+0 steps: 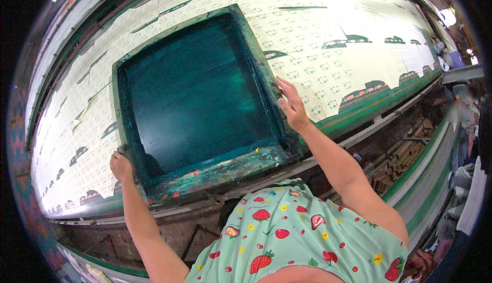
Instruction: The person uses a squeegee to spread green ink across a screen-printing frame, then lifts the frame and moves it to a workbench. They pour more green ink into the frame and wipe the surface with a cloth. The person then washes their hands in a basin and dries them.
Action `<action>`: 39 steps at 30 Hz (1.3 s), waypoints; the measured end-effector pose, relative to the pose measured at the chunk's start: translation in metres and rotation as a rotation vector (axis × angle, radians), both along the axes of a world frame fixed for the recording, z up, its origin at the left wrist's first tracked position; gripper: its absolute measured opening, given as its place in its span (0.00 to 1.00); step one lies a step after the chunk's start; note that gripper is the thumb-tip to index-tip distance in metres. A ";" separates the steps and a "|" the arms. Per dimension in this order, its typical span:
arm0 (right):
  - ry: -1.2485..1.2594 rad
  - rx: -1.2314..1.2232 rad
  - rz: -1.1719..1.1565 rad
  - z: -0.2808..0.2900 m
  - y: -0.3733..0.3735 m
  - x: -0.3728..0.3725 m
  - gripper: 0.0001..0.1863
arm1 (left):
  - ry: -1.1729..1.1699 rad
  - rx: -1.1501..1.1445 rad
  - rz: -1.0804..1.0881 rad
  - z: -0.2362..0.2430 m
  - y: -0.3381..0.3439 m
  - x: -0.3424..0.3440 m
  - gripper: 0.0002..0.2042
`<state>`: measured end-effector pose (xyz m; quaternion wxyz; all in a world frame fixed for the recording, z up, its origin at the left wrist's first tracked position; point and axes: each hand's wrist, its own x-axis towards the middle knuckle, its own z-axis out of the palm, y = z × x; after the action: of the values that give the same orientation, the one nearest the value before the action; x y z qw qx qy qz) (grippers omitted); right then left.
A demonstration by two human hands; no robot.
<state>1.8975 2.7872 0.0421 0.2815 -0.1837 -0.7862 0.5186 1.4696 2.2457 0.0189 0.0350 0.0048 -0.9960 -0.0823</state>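
A large screen-printing frame (215, 180) with a dark teal, ink-smeared mesh lies at a slant over pale printed fabric pieces. Smudges of green, red and yellow ink coat its near bar. My left hand (121, 166) is closed on the frame's left side, close to the near corner, with the fingertips partly hidden. At the frame's right side, my right hand (293, 106) has its fingers stretched and apart, their tips at the outer edge. Whether those tips press on the frame is hard to tell.
Fabric pieces (318, 73) with small green motifs cover the long green table (359, 110). A metal rail (353, 138) runs along its near edge, with a gap below. Another green-edged table (420, 180) stands at the right. A blurred person (464, 111) is farther off.
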 end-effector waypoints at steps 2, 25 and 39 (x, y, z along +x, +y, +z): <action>0.066 -0.155 -0.050 -0.011 -0.003 -0.001 0.29 | -0.032 -0.005 0.016 0.000 -0.002 0.000 0.30; 0.231 -0.640 0.002 0.099 -0.008 -0.010 0.39 | -0.291 0.643 0.062 -0.058 -0.038 -0.043 0.37; -0.014 -0.500 0.064 0.150 0.234 0.116 0.32 | -0.700 1.551 0.115 0.091 0.207 0.121 0.39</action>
<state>2.0140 3.0210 0.1917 0.2054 -0.2262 -0.6407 0.7044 1.5903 2.4527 0.1099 -0.2841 0.1030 -0.6095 -0.7329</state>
